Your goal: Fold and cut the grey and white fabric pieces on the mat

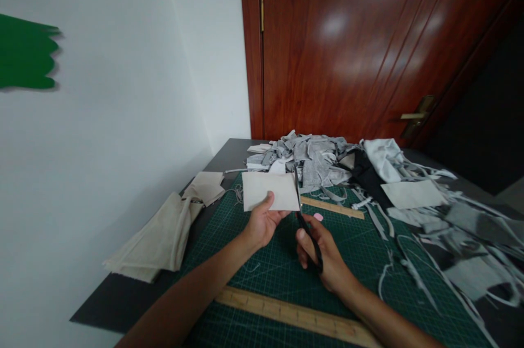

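Note:
My left hand (262, 222) pinches the lower edge of a pale cloth rectangle (268, 189) and holds it up over the green cutting mat (270, 266). My right hand (321, 255) is closed round the black handles of scissors (305, 217). The blades run up along the rectangle's right edge. A small pink piece, perhaps chalk (318, 217), lies on the mat just above my right hand.
A wooden ruler (295, 315) lies across the mat near me, a shorter one (333, 208) beyond the hands. Folded beige cloth (164, 236) sits left. A heap of grey scraps (307, 160) and strips (462, 228) covers the back and right. A red-brown door (368, 48) stands behind.

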Demonstrator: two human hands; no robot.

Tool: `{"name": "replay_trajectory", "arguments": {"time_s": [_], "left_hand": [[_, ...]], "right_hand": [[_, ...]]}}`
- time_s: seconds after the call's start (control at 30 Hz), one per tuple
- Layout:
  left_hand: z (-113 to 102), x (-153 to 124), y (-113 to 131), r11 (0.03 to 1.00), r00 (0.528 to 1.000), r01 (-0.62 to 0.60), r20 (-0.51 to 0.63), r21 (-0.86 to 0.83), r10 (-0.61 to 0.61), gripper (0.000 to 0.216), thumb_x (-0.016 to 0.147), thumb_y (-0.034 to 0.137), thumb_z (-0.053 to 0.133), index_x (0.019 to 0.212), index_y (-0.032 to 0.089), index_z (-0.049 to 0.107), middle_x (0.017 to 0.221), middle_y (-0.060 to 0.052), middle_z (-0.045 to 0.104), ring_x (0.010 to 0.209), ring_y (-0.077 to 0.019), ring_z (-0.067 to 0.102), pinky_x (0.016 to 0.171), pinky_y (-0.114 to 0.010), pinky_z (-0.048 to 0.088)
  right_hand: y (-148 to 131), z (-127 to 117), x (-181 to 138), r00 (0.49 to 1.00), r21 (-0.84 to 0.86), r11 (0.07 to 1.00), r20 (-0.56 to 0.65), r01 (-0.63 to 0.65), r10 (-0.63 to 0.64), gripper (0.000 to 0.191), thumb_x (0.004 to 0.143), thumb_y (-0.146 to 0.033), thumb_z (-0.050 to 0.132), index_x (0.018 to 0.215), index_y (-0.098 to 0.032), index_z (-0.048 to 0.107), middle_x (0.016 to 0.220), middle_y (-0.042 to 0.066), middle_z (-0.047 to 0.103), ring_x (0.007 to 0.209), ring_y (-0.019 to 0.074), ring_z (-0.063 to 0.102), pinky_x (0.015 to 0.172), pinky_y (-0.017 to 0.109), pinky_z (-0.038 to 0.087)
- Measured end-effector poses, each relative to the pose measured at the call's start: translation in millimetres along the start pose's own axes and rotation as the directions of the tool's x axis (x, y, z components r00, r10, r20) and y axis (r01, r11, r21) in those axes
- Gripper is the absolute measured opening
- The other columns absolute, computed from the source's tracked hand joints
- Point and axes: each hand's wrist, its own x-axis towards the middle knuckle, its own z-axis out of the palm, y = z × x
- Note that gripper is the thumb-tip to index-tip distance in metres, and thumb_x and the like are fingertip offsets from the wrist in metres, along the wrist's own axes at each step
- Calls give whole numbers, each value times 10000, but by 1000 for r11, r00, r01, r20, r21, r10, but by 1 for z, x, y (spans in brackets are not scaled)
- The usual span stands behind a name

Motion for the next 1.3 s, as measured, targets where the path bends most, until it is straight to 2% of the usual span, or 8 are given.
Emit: {"name": "replay_trajectory", "arguments": {"time_s": [0.17,0.4,0.63,0.8,0.97,1.2,1.3], "left_hand": [[0,0,1,1000,1000,11,21,-3,-11,400,921,357,711,1229,105,672,1212,-147,752,1190,-312,687,1116,-468,480],[1,0,1,1000,1000,-14,21,13,14,372,926,334,695,1224,112,673,1072,-122,790,1144,-301,708,1116,-482,477],[-1,1,0,1000,1000,1,17,-10,-1,386,946,349,672,1233,91,672,1221,-155,747,1141,-301,709,1102,-465,492],[-1,2,0,1000,1000,-14,-1,-12,14,379,964,316,644,1282,109,653,1163,-137,770,1139,-289,711,1097,-470,498],[-1,2,0,999,1000,-23,13,-29,23,427,964,305,647,1348,119,620,1109,-121,785,1038,-269,745,1085,-469,505],[-2,2,0,1000,1000,-7,17,-27,8,389,971,320,640,1292,99,653,1130,-131,778,1036,-264,741,1076,-452,507],[-3,3,0,999,1000,-24,15,-31,25,423,962,315,655,1335,116,630,1133,-122,779,1019,-264,746,1059,-457,517]], "right_hand": [[1,0,0,1000,2,1000,4,-3,3,576,912,-603,665,1274,-183,510,590,-103,469,419,84,398,394,203,348],[-1,-1,-1,1000,-12,1000,9,-11,11,566,923,-603,646,1268,-172,521,562,-105,474,405,83,407,393,196,348],[1,0,0,1000,21,999,-3,-24,24,587,891,-599,691,1267,-177,532,547,-114,459,383,81,388,371,198,348],[-2,1,0,1000,-12,1000,-1,-23,23,611,882,-620,689,1259,-170,524,533,-119,454,372,77,380,370,197,345],[-4,2,0,999,-27,999,-7,-36,36,627,873,-644,682,1249,-168,523,519,-117,461,368,80,387,371,197,336],[-4,3,-1,1000,-56,998,-6,-15,14,622,884,-638,671,1256,-160,530,525,-111,468,379,80,385,372,199,348],[-4,2,-1,1000,-68,998,-5,-14,13,612,894,-631,662,1264,-159,541,528,-106,471,374,79,387,364,197,344]]}}
